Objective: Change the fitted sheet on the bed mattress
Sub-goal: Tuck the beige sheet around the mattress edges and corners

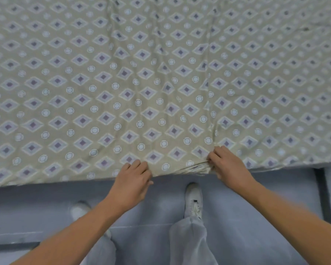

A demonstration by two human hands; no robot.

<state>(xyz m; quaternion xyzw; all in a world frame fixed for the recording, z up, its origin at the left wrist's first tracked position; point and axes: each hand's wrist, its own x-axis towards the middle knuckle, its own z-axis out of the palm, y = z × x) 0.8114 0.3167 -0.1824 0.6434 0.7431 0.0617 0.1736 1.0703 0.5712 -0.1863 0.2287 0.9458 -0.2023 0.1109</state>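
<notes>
The fitted sheet (161, 83), beige with diamonds and circles, lay spread across the bed and ran out of view at the top and both sides, hiding the mattress entirely. At its near edge the left hand (133, 185) had its fingers curled over the hem, fingertips hidden against the cloth. The right hand (228, 165) pinched a bunched fold of the same edge. Below, grey trouser legs (187, 240) and a white shoe (193, 199) stood on the blue-grey floor (256, 217); the other shoe was blurred.
</notes>
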